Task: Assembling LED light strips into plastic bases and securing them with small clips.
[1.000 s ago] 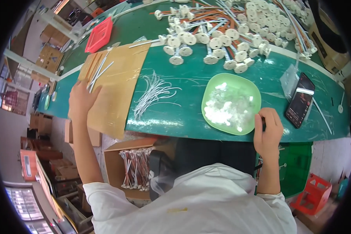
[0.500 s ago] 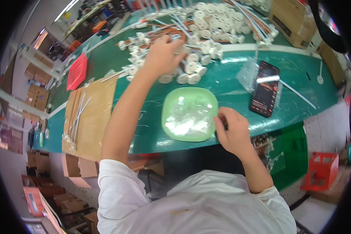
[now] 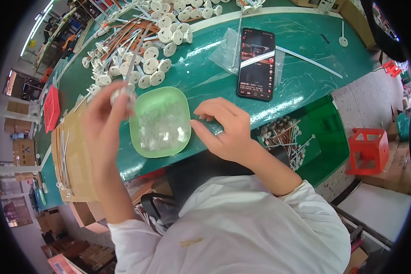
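Blurred by motion, my left hand is at the left side of a light green bowl, closed on the round white end of a rod with a disc; its thin shaft points up and away. In the bowl lie small clear plastic pieces, too fine to make out singly. Just off the bowl's right rim is my right hand, thumb and curved fingers apart, with nothing seen between them. Beyond the bowl spreads a heap of similar white disc-ended rods, some with brown strips.
A phone with a lit screen lies on a clear plastic bag, right of the heap. Loose rods lie on flattened cardboard at the left. Below the table's right edge stands a green bin holding more rods, near a red stool.
My left hand has come back from the heap toward the bowl with a disc-ended rod. My right hand has come away from the bowl's rim and spread. The whole view has turned.
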`<state>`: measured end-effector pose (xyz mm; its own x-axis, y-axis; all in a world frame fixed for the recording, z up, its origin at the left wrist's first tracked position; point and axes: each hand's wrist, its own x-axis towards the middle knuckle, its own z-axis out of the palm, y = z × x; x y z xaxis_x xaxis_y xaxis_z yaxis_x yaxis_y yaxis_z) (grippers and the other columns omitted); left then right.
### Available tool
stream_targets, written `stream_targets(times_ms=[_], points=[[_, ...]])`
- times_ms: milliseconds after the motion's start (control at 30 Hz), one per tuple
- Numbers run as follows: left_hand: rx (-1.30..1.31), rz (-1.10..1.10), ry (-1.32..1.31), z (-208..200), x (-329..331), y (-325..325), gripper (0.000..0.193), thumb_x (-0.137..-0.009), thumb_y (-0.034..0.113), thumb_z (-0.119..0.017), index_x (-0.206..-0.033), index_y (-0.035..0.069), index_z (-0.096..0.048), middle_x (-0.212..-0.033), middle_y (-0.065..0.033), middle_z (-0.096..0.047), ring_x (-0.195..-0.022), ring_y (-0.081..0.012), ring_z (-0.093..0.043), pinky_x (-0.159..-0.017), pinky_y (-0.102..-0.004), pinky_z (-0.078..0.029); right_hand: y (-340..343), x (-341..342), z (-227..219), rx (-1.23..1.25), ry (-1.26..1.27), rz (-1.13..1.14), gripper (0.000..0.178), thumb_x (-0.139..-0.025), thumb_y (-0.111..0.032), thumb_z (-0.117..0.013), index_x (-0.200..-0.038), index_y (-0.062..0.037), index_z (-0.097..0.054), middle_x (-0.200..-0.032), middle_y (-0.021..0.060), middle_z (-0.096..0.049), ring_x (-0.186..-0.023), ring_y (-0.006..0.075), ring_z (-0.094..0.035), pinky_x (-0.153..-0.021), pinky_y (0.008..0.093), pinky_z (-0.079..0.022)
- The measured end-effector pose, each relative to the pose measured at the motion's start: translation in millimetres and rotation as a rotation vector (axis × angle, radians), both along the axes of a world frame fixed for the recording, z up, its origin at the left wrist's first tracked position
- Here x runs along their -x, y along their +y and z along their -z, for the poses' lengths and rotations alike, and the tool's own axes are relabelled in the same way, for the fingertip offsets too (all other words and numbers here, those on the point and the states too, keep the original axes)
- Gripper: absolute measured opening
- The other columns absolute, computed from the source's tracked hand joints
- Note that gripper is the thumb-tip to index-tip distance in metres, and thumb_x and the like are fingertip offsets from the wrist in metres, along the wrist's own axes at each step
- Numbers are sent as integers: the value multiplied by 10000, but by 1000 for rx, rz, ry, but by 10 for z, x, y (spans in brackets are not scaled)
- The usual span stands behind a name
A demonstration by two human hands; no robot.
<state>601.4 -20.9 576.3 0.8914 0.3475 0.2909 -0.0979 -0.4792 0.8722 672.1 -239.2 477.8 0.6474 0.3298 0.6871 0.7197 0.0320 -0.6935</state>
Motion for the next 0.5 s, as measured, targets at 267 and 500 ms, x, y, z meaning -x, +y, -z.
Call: stream_targets(times_ms=[267, 500], points=[[749, 111, -309, 818, 1145, -1144, 362, -973, 191, -623, -1188, -99, -593, -1164, -284, -645, -1091, -339, -650, -931, -435, -538, -197, 642, -12, -177, -165, -252, 379, -668, -101, -874, -998, -2, -717, -857, 89, -674, -705, 210, -634, -612, 301, -514], [648, 277, -158, 1030, 1446, -1301, 379, -840, -94, -582, -1217, -95, -615, -1160, -279, -660, -1120, -319, -650, -972, -380, -501, -610, 884, 91, -96, -252, -227, 301, -634, -15, -787, -928, 17, -731, -829, 85, -673, -678, 212, -634, -568, 293, -522]])
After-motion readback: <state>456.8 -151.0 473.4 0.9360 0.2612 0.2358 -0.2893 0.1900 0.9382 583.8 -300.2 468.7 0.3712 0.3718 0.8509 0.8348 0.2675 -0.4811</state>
